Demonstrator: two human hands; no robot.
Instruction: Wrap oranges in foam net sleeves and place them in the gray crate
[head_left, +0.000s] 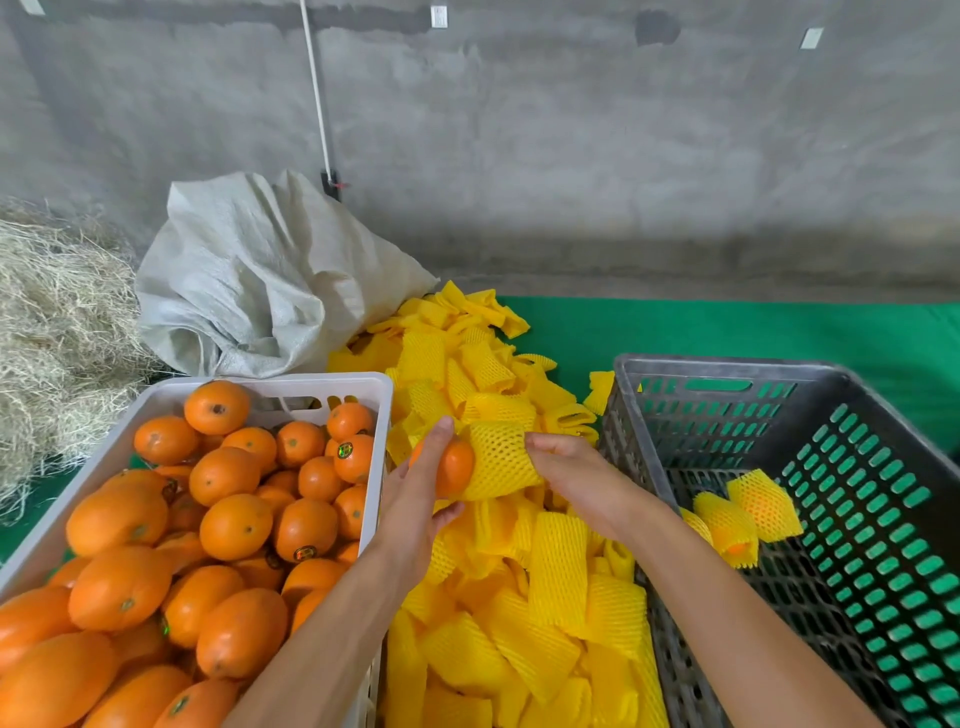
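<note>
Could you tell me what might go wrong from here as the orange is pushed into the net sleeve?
1. The left hand holds the orange only partly inside the foam sleeve; a slip could drop it onto the sleeve pile.
2. The right hand pinches just one end of the sleeve, so the net might bunch or tear.
3. The gray crate holds few wrapped oranges; a dropped one could roll and bruise.

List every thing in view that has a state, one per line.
left hand: grips an orange
orange: partly inside the sleeve
foam sleeve: stretched open, gripped by the right hand
gray crate: holds a few wrapped oranges
white crate: full of bare oranges
sleeve pile: loose, unused
sack: slumped
</note>
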